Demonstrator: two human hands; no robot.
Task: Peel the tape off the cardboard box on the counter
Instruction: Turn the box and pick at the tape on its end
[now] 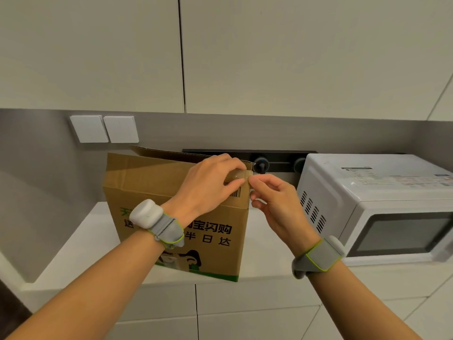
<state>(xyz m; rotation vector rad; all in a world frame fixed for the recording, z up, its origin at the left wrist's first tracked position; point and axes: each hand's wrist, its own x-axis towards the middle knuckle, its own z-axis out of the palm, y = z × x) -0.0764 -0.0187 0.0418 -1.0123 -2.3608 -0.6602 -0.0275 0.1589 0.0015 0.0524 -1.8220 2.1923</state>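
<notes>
Hiding most tape (242,174) on box (152,182): left hand (210,185)

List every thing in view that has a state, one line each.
cardboard box: upright on the counter, rear flap raised.
tape: stuck over the box's top right corner.
left hand: grips that corner.
right hand: pinches the tape's edge.
microwave: door shut.
upper cupboards: doors shut.

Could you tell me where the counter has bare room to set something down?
Bare counter lies between the left wall and the cardboard box. Another strip runs between box and microwave, but the right hand, pinching the tape, hangs over it; the left hand holds the box's top corner.
</notes>
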